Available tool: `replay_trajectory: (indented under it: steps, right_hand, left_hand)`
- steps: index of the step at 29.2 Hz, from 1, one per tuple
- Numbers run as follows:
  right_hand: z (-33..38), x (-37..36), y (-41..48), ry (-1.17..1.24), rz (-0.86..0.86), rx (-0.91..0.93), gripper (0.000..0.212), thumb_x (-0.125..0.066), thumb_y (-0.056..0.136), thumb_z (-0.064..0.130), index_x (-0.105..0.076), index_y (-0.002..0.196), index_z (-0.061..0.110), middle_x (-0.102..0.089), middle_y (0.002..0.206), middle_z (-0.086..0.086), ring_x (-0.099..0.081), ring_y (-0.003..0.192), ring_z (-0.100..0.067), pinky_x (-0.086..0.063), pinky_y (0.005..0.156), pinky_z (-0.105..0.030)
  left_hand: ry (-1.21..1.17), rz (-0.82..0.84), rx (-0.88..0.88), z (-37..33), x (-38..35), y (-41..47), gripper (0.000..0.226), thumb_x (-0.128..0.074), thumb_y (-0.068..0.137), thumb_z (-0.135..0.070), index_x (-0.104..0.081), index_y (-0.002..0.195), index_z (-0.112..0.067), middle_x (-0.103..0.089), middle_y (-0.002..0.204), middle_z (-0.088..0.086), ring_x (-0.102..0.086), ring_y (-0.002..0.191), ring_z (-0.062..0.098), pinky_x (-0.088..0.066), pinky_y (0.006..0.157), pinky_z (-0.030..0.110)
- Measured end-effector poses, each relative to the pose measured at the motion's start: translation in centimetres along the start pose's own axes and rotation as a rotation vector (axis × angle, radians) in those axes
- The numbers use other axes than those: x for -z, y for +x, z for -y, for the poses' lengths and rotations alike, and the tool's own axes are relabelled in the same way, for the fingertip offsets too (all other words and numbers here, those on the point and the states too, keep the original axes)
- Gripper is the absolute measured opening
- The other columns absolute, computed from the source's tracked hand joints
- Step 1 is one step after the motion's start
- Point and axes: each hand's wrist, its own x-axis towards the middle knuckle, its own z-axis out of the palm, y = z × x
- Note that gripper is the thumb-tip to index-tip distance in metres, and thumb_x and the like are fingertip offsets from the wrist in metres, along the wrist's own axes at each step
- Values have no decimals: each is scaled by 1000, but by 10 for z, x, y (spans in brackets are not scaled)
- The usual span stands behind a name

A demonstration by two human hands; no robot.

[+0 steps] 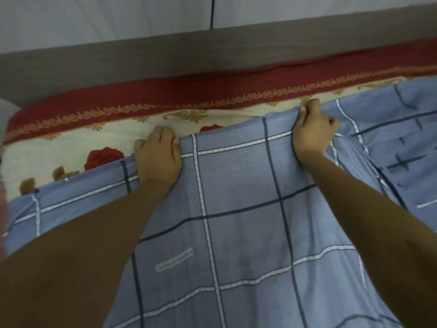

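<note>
A blue checked sheet (238,190) with white and dark lines covers most of the bed. Beneath it lies a cream and red sheet with roses (99,138), showing along the far side. My left hand (158,157) grips the blue sheet's far edge, fingers curled over the fold. My right hand (313,129) grips the same edge further right, bunching the cloth. Both arms reach forward over the sheet.
A grey-brown headboard or bed frame board (165,55) runs along the far side, with a pale wall (106,17) behind it. The blue sheet lies rumpled in folds at the right (402,147).
</note>
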Motion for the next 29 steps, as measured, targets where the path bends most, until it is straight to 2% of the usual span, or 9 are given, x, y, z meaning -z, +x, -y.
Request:
replay_trajectory:
  steps: [5,9,12,14,15,20,22,27,29]
  right_hand:
    - [-1,-1,14,-171,194,67,25,-37,97,19,-52,113,6,-55,113,-20,-46,108,-36,-25,94,-42]
    - [36,6,-17,-146,-6,-126,36,-44,86,17,-51,120,8,-50,124,-18,-43,120,-32,-22,108,-46]
    - [62,15,-67,116,114,527,41,-47,92,28,-52,130,15,-48,135,-15,-39,130,-32,-20,111,-46]
    - [51,16,-78,-2,373,1065,50,-39,96,43,-41,142,22,-38,149,-7,-30,140,-30,-16,116,-47]
    - [39,14,-69,-100,447,1129,55,-34,97,49,-33,147,26,-30,154,-3,-25,143,-28,-14,116,-49]
    - [16,-3,3,-224,424,304,55,-18,98,46,-11,151,32,-11,160,3,-8,147,-23,4,114,-58]
    - [48,-3,-8,-146,379,119,52,-22,101,38,-14,152,27,-10,160,0,-4,147,-24,6,114,-58]
    - [80,44,-167,-29,255,457,52,-43,95,34,-37,145,22,-28,155,-4,-20,144,-26,0,116,-52]
    - [57,51,-212,-87,266,394,55,-42,91,39,-38,145,26,-29,154,0,-21,144,-28,-3,114,-59]
  left_hand:
    - [5,-9,-4,1,-1,1,26,-34,91,-23,-52,87,-5,-56,89,17,-50,74,31,-22,67,36]
    - [-5,2,7,0,0,0,27,-32,91,-22,-52,87,-5,-56,89,16,-51,75,30,-23,68,36]
    - [-11,6,15,1,0,1,27,-30,92,-21,-51,87,-5,-56,88,17,-50,74,30,-23,68,37]
    - [-18,-11,17,1,0,0,26,-30,92,-19,-51,86,-5,-56,87,17,-50,73,30,-22,68,37]
    - [-27,-18,15,2,-1,0,25,-31,92,-19,-51,87,-5,-56,86,17,-51,72,30,-22,68,36]
    - [-36,10,19,0,-3,1,27,-29,92,-18,-53,90,-5,-57,88,16,-52,75,30,-23,70,37]
    - [-31,7,27,2,-3,0,28,-29,92,-18,-53,91,-5,-57,90,15,-52,76,30,-23,71,37]
    - [-38,24,48,0,-1,0,29,-29,93,-20,-54,94,-4,-57,94,16,-51,80,31,-25,72,37]
    - [-22,6,32,1,-4,-2,32,-26,93,-22,-54,96,-5,-58,94,15,-52,80,30,-27,73,38]
